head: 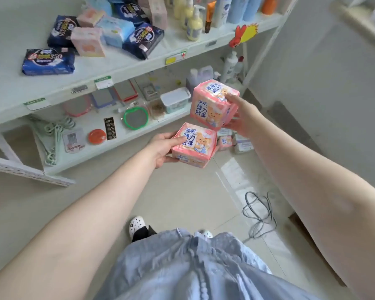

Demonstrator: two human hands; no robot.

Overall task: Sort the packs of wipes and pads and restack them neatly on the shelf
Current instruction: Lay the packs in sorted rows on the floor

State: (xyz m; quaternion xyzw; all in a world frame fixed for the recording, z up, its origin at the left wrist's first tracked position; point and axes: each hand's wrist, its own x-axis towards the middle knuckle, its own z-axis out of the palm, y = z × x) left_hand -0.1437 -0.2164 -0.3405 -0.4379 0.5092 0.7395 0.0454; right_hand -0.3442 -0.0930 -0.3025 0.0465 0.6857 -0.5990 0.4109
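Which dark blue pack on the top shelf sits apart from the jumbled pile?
The dark blue pack at the front left of the top shelf. It lies flat by itself, label up; the other dark blue ones are mixed among the pink and light blue packs behind it.

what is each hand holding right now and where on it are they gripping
The left hand grips a pink pack by its left edge, thumb on the front. The right hand holds another pink pack by its right side, fingers over the top corner.
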